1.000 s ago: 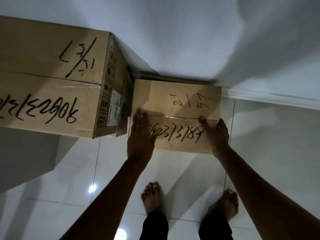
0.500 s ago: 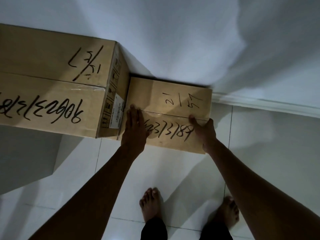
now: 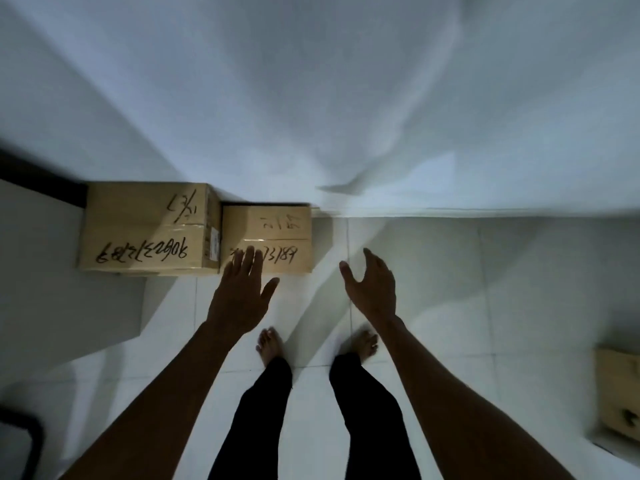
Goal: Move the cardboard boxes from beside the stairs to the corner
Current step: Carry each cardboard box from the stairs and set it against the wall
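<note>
Two cardboard boxes with black handwritten numbers stand side by side on the white floor against the wall. The taller box (image 3: 145, 230) is on the left, the lower box (image 3: 273, 230) touches its right side. My left hand (image 3: 242, 296) hovers with fingers spread just in front of the lower box, its fingertips overlapping the box's front edge in the picture. My right hand (image 3: 372, 285) is open in the air to the right of that box, holding nothing. A third cardboard box (image 3: 620, 396) sits at the far right edge.
A white wall (image 3: 346, 98) rises behind the boxes, with a baseboard (image 3: 485, 213) running right. My bare feet (image 3: 270, 344) stand on the glossy tiled floor (image 3: 450, 271). A dark object (image 3: 20, 431) is at the lower left corner, a dark strip (image 3: 38, 181) at the left.
Both hands have let go of the lower box, which now rests against the wall beside the taller box. I have straightened up and backed away, so the boxes look smaller.
</note>
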Available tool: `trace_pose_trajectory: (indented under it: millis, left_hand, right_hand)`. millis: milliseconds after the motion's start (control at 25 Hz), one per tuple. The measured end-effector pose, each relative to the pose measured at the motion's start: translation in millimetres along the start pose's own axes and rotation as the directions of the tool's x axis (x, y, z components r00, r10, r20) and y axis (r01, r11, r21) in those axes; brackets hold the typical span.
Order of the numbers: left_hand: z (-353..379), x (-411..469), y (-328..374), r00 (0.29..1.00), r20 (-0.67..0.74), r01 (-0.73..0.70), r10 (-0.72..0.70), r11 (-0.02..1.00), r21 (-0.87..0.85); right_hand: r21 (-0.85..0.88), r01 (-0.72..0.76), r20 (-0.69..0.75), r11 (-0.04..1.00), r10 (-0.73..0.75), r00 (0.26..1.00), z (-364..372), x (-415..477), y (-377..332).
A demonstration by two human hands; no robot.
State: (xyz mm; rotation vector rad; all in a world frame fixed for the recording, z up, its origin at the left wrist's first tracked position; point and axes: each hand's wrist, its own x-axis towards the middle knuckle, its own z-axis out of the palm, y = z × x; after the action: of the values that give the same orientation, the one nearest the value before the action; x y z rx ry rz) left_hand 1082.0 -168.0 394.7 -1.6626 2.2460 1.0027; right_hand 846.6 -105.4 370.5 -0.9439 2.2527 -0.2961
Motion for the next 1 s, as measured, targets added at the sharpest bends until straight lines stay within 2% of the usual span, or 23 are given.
trace_pose_trajectory:
  millis: [160,280,400,560,640,1000]
  left_hand:
    - [-52.4,-90.7,87.2,0.994,0.034,-0.111,0.108,0.989,0.096]
    - [-53.4,-98.5,158.5,0.971,0.119,-0.225,0.206,0.959,0.175]
    - [-43.7,-86.3,244.1,0.911,0.222,-0.400,0.348,0.877,0.268]
    - [-14.1,-70.4,389.1,0.818,0.277,-0.572,0.504,0.760,0.307]
    - [3.5,-65.2,447.3,0.783,0.312,-0.619,0.539,0.727,0.297]
    - [132.8,-44.9,692.1,0.565,0.548,-0.818,0.617,0.504,0.276]
  right_hand:
    - [-0.067,-0.065,-0.067,0.996,0.061,0.996,-113.5,-109.9,38.2]
    - [-0.027,-0.161,-0.158,0.987,0.155,0.975,-171.0,-148.1,91.7]
    - [0.057,-0.297,-0.200,0.953,0.302,0.932,-224.1,-157.1,151.1]
    - [0.191,-0.425,-0.318,0.885,0.465,0.826,-312.2,-159.8,245.3]
    - [0.215,-0.451,-0.349,0.866,0.499,0.793,-340.0,-163.5,279.6]
    - [0.401,-0.603,-0.344,0.690,0.723,0.599,-439.7,-166.3,449.2]
